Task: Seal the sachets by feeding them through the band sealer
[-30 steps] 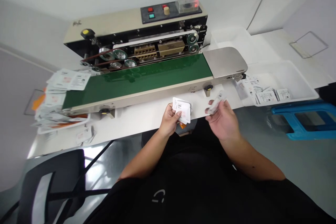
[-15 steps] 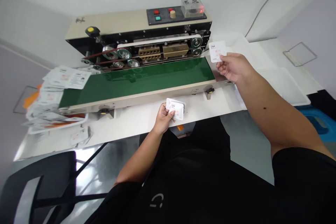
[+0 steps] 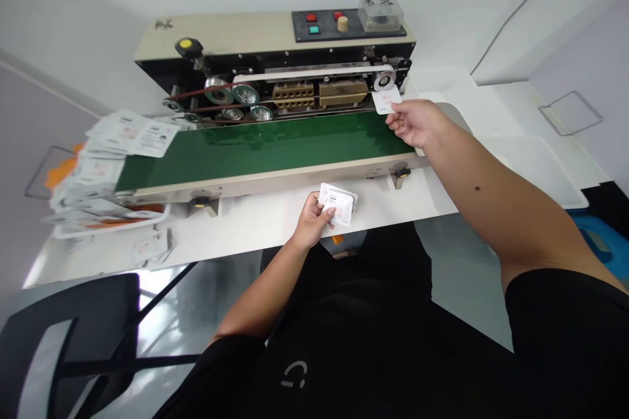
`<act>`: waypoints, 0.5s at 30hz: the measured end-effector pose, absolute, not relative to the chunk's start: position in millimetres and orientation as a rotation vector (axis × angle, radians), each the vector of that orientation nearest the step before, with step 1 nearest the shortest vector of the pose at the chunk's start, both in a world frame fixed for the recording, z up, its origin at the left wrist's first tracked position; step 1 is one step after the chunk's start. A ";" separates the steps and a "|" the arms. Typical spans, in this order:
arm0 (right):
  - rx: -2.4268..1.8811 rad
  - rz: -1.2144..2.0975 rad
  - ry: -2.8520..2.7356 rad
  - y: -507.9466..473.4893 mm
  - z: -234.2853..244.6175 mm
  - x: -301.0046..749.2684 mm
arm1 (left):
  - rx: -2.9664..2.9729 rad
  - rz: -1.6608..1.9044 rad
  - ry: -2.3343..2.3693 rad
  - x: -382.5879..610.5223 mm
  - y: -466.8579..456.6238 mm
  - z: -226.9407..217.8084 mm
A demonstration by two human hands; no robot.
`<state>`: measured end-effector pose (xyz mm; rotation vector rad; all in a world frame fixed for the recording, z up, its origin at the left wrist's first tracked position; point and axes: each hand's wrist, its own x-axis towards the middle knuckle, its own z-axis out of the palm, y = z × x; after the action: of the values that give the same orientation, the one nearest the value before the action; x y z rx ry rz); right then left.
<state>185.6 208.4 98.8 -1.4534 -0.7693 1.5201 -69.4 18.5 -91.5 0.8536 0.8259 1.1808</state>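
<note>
A band sealing machine (image 3: 221,39) with a green conveyor belt (image 3: 275,147) stands before me. At its right end my right hand (image 3: 413,123) pinches a small white sachet (image 3: 386,99) by its lower right corner. The sachet's upper edge is at the right-hand pulley (image 3: 384,80); whether it has entered between the bands I cannot tell. In front of the machine, my left hand (image 3: 313,219) is closed on a small stack of white sachets (image 3: 339,206), thumb on top. Their printed faces point up.
Many white sachets (image 3: 101,167) heap over a white tray (image 3: 113,228) at the belt's left end, some resting on the belt. A few more sachets (image 3: 151,246) lie on the table below. White bins (image 3: 535,163) stand at right. A black chair (image 3: 73,334) is lower left.
My right hand has moved left with its sachet, bringing it to the machine's right-hand pulley. My left hand keeps its stack in front of the machine. The view has shifted slightly.
</note>
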 end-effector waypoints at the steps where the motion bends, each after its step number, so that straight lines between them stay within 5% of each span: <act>1: -1.450 1.528 -0.790 211.1 98.2 181.1 | 0.855 1.178 0.826 -69.6 18.6 -92.4; 10: -1.387 1.277 -0.995 165.9 96.7 183.8 | 0.859 1.199 0.814 -69.5 16.3 -94.2; 15: -1.300 1.269 -1.146 69.4 40.4 172.6 | 0.806 1.254 0.886 -61.1 14.9 -89.1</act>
<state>172.6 69.4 40.4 -1.3001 -1.1461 1.2686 -61.1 14.9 -89.1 0.8056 0.8864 1.2535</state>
